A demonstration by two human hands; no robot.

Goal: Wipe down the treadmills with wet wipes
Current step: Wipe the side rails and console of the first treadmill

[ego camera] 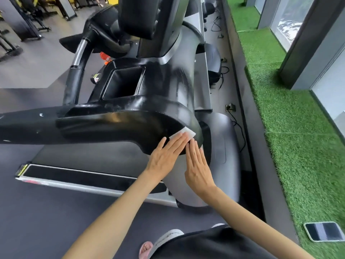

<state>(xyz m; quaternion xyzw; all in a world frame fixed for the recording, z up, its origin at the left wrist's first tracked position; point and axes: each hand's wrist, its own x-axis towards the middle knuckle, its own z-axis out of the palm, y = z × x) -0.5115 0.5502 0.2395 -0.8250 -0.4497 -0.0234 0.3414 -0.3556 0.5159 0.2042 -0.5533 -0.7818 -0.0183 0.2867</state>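
Note:
A black and grey treadmill [130,116] fills the middle of the head view, seen from its side. A white wet wipe [187,132] lies on the curved black end of its console housing. My left hand [165,157] presses the wipe flat with straight fingers. My right hand [197,165] lies flat beside it, fingers straight, touching the same black housing just right of the wipe. Most of the wipe is hidden under my left fingers.
A square cup holder [124,83] is sunk into the console. A phone [323,231] lies on the green artificial turf [291,128] at the lower right. Power cables [239,128] and sockets run along the grey strip behind the treadmill. More gym machines [28,19] stand at the far left.

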